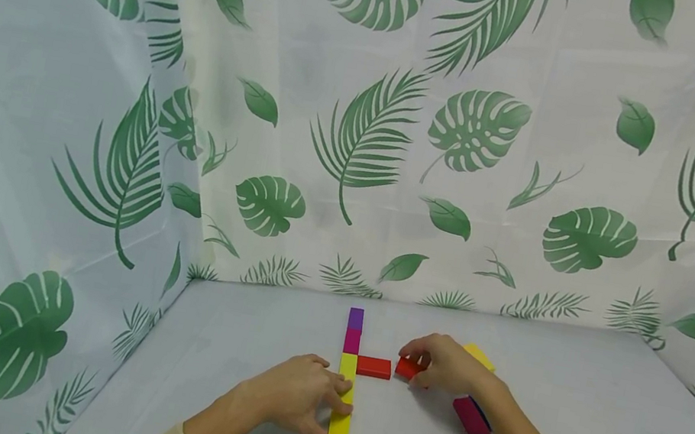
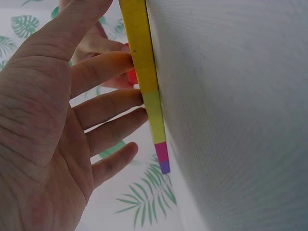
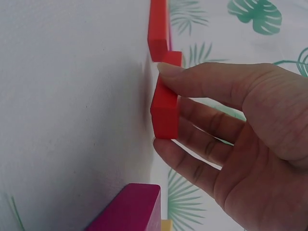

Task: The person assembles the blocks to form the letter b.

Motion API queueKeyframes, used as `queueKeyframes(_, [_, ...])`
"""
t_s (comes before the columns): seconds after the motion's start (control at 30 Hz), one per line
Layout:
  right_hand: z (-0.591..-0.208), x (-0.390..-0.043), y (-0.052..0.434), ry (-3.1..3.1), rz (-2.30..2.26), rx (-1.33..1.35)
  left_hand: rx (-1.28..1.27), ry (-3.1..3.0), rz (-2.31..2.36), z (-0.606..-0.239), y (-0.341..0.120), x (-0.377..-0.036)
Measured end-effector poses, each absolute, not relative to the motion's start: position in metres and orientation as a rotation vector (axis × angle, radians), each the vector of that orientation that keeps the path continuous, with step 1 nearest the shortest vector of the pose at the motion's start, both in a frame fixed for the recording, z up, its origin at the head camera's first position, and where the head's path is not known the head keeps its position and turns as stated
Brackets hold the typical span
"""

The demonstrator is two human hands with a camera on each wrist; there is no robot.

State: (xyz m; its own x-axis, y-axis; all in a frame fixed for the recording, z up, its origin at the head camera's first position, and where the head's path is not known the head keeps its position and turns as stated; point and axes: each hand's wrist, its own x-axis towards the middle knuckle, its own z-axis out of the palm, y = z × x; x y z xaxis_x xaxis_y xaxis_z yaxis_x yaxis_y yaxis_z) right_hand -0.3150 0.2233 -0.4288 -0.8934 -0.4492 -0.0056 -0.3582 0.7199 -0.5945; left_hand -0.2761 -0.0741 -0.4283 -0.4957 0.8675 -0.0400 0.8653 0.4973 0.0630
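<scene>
A small red block (image 1: 407,369) pinched on the table (image 1: 598,416) by the right hand (image 1: 448,365), the long yellow block (image 1: 343,410) touched by straight fingers of the left hand (image 1: 295,396), a second red block (image 1: 374,367) laid beside the line, magenta block (image 1: 471,419) near the right wrist.

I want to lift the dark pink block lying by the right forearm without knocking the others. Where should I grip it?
Pinch the magenta rectangular block across its two long sides near the middle, coming from above. It lies flat and narrow, and the right hand's forearm crowds its far end.
</scene>
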Motion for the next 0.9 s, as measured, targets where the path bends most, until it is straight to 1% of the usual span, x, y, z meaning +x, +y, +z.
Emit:
queueKeyframes(0.57, [-0.4281, -0.3122, 0.2159, 2.77, -0.876, -0.594, 1.542, 2.673, 0.047, -0.4276, -0.0746, -0.2761])
queueKeyframes(0.9, [-0.4332, -0.3128, 0.2149, 2.778, -0.843, -0.636, 1.539, 2.668, 0.05, -0.4277, -0.0739, -0.2757])
